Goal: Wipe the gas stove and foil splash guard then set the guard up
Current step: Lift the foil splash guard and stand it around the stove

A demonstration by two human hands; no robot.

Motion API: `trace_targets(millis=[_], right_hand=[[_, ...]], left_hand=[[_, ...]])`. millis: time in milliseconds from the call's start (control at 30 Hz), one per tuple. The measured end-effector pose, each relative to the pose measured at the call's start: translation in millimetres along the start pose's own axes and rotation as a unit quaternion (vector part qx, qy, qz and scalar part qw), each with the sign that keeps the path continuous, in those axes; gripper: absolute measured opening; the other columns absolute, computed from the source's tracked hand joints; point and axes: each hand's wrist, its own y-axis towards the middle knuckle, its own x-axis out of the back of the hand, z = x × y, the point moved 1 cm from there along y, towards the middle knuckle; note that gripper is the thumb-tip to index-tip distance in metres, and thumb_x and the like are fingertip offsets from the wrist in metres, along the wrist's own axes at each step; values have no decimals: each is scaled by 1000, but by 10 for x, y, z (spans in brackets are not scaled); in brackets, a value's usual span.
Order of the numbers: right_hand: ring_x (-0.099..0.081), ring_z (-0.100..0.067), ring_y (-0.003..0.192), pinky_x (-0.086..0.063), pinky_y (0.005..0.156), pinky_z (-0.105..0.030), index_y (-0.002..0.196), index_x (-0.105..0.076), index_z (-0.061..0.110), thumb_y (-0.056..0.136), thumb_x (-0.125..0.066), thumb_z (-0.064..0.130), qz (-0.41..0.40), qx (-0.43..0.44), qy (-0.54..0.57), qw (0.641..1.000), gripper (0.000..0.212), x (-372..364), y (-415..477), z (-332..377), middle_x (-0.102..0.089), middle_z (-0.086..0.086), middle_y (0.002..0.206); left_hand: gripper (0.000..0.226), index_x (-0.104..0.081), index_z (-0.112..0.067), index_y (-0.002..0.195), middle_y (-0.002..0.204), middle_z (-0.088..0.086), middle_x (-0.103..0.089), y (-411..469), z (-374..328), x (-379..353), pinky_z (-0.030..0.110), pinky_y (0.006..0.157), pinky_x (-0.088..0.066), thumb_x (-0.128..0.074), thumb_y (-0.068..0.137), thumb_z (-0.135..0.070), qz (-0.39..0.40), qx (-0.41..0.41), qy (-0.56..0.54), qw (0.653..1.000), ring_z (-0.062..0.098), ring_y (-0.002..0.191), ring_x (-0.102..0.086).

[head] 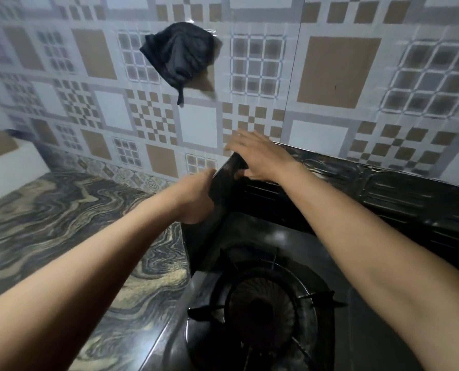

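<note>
The dark foil splash guard (383, 188) stands upright around the back and left side of the black gas stove (338, 277). My left hand (196, 202) grips the guard's left side panel from outside. At the back left corner, my right hand (257, 156) rests over the guard's top edge, with the thumb inside the corner fold. The burner with its pan support (265, 309) shows below, between my forearms. A dark cloth (178, 56) hangs on the tiled wall above, away from both hands.
A marbled countertop (62, 223) stretches left of the stove. The patterned tile wall (338, 70) stands close behind the guard. A white block-like ledge (11, 167) sits at the far left.
</note>
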Motion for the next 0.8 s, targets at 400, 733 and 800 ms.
trace_targets(millis=[400,733,800], right_hand=[[-37,-30,137,-24,116,-44,139,-41,17,75,-73,51,-65,-26,-26,997,79,-199,48,121,-47,-10,143],[-54,-28,125,-43,102,-44,125,-64,21,92,-59,19,-103,-8,66,992,33,-61,32,-117,-62,-4,134],[-55,-30,123,-45,101,-45,128,-62,18,93,-61,21,-107,-11,72,992,36,-85,60,-116,-62,-6,133]], left_hand=[[92,-9,-25,158,151,11,-45,-62,104,56,32,103,-41,-47,81,7,3,35,-4,999,28,133,-48],[91,-4,-19,158,156,12,-38,147,-75,120,35,111,-33,-45,82,7,53,23,0,998,28,140,-37],[93,0,-20,158,156,11,-38,173,-29,103,37,113,-33,-46,82,6,56,25,15,998,28,140,-38]])
